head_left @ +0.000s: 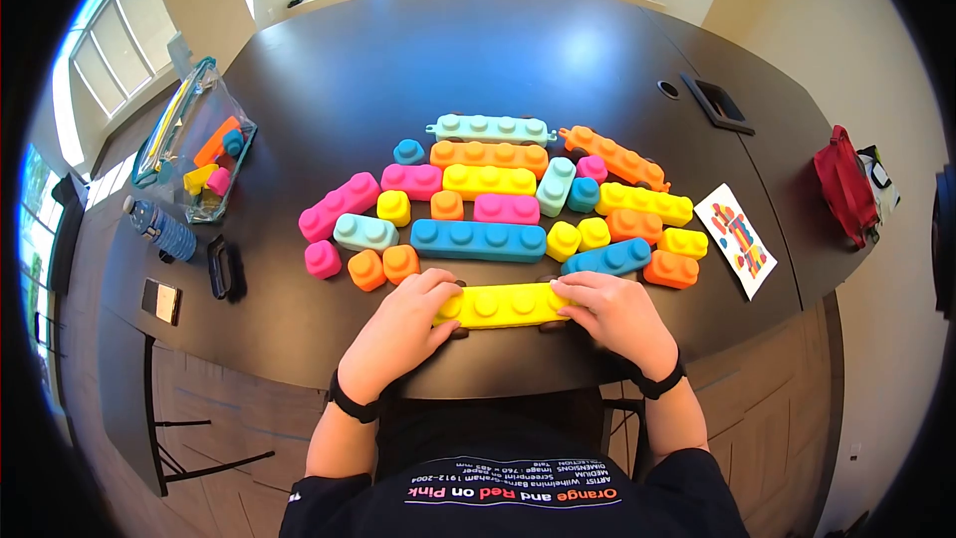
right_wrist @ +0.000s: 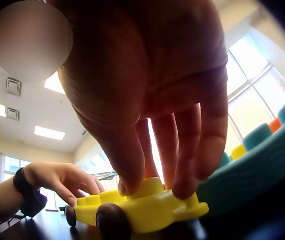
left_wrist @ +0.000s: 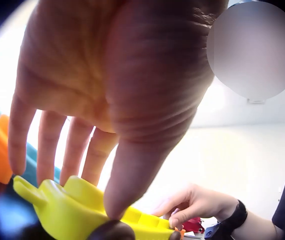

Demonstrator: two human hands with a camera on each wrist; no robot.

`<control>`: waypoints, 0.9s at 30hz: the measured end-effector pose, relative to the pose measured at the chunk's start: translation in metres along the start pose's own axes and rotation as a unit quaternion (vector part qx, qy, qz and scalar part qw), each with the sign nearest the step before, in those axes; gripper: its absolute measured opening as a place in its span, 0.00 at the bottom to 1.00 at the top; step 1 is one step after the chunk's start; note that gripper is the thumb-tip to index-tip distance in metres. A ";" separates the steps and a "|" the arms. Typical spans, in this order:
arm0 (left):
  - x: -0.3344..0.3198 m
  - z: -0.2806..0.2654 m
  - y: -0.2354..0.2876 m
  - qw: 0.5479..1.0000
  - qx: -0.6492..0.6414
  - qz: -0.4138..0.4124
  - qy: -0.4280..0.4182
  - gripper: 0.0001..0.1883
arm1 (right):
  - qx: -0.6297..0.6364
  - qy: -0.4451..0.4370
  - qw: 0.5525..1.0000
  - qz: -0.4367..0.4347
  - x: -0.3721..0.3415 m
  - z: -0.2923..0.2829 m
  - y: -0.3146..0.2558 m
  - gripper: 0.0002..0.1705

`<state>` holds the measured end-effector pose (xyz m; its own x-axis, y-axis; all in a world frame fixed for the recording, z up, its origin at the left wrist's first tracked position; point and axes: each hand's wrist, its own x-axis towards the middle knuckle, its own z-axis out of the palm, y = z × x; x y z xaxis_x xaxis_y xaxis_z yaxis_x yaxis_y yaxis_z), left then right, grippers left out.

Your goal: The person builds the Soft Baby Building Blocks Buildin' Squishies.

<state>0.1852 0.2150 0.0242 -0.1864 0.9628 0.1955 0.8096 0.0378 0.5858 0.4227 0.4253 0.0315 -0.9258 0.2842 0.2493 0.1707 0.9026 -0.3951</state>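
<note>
The yellow wheeled base (head_left: 503, 306) lies lengthwise before you, near the table's close edge, studs up, dark wheels (head_left: 460, 334) showing at its sides. Your left hand (head_left: 406, 311) grips its left end, thumb on the near side and fingers reaching over to the far side. Your right hand (head_left: 615, 317) holds the right end in the same manner, thumb opposite the fingers. Just beyond the base you have a long blue block (head_left: 478, 240), parallel to it and apart from it. A shorter blue block (head_left: 605, 258) sits slantwise beyond your right hand, and two small orange blocks (head_left: 367, 271) are near your left. Farther out, pink, yellow and orange blocks spread toward a pale teal wheeled base (head_left: 493, 130) and an orange wheeled base (head_left: 615, 157). A printed card (head_left: 725, 209) lies right of the blocks. Over on your left are a phone (head_left: 161, 302), a black case (head_left: 218, 269), a water bottle (head_left: 164, 229) and a clear bag (head_left: 214, 105) with more blocks inside. A red bag (head_left: 842, 189) is at the table's (head_left: 349, 50) far right.
</note>
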 end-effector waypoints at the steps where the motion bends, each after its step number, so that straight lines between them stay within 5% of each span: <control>1: 0.000 0.000 0.000 1.000 0.000 -0.002 0.001 0.22 | -0.001 0.002 1.000 -0.001 0.000 0.001 0.001 0.20; 10: 0.002 0.002 0.001 1.000 -0.001 0.002 -0.008 0.20 | -0.019 0.006 1.000 0.002 -0.001 0.000 0.001 0.19; 15: -0.006 -0.008 -0.002 0.999 -0.002 0.035 0.029 0.27 | -0.039 0.013 0.999 0.005 -0.002 0.000 -0.003 0.19; 19: -0.023 -0.047 -0.046 0.980 0.112 -0.033 0.162 0.31 | -0.040 0.034 0.999 -0.011 -0.004 0.003 -0.001 0.17; 23: -0.044 -0.081 -0.099 0.971 0.158 -0.136 0.119 0.32 | -0.037 0.040 0.998 -0.008 -0.004 0.003 -0.002 0.18; 27: -0.049 -0.087 -0.119 0.979 0.124 -0.123 0.102 0.30 | -0.038 0.043 0.998 -0.009 -0.004 0.004 -0.004 0.18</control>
<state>0.0493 0.1400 0.0137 -0.4801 0.8439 0.2394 0.8316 0.3509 0.4305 0.4241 0.4198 0.0286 -0.8969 0.2917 0.3325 0.1823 0.9287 -0.3229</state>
